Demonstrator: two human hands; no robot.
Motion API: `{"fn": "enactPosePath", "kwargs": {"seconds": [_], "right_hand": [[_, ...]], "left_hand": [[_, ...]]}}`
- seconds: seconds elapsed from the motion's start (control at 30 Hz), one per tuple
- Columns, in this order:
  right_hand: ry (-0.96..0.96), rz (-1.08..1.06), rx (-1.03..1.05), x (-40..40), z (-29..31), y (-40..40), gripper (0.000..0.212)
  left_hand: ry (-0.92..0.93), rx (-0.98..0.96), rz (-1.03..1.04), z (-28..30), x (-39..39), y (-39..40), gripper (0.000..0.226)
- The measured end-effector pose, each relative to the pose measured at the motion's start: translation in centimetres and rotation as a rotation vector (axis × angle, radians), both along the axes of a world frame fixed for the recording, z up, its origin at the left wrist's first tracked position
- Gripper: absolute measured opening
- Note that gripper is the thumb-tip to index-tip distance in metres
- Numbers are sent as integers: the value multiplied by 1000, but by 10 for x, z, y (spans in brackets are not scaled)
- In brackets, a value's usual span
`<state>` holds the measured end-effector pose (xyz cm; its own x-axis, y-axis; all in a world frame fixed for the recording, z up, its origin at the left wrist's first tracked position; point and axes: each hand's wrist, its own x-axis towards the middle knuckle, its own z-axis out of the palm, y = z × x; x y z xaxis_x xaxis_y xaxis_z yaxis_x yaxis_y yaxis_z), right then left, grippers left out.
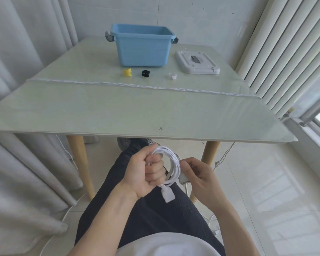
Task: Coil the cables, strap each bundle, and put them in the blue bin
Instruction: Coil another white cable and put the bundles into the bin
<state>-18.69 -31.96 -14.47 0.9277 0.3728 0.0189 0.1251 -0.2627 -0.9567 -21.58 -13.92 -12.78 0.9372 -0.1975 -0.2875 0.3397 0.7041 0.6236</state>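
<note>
The left hand [146,169] grips a coiled white cable [171,163] over the lap; the right hand [198,174] pinches its plug end. The blue bin [142,47] sits open near the table's [118,111] far edge.

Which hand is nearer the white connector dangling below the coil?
Left. The left hand grips the white coil with the connector hanging just under its palm; the right hand pinches the coil's far side, slightly farther off.

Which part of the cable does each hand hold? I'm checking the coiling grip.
The left hand grips the white coil through its loops. The right hand pinches the coil's right side, near a connector.
</note>
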Motion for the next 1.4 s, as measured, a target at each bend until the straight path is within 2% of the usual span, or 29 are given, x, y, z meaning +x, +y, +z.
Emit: {"fn": "enactPosePath", "kwargs": {"seconds": [0.17,0.37,0.43,0.5,0.6,0.7,0.87,1.03,1.17,1.3,1.4], "right_hand": [[39,15,24,-1,-1,4,22],[204,86,210,-17,8,15,45],[179,106,267,-21,11,22,42],[140,19,405,-22,17,28,37],[184,-127,628,-22,29,36,37],[281,-123,764,-16,45,42,38],[282,-137,670,8,80,50,32],[203,-171,520,35,112,53,37],[137,-232,411,63,133,59,34],[283,-289,446,94,146,75,29],[395,-309,488,113,148,89,27]], "left_hand": [[34,-56,102,0,0,-2,44],[-5,-24,113,8,0,-10,43],[-28,-36,125,12,-1,-14,45],[-74,-50,165,19,-1,-19,47],[-123,-71,277,33,-1,-32,49],[-115,-59,428,49,3,-38,51],[-189,-74,568,70,18,-36,44],[-218,-76,527,83,36,-21,45],[-240,58,435,96,58,-10,43],[-251,138,310,105,80,8,42],[-209,194,280,105,88,18,49]]}}
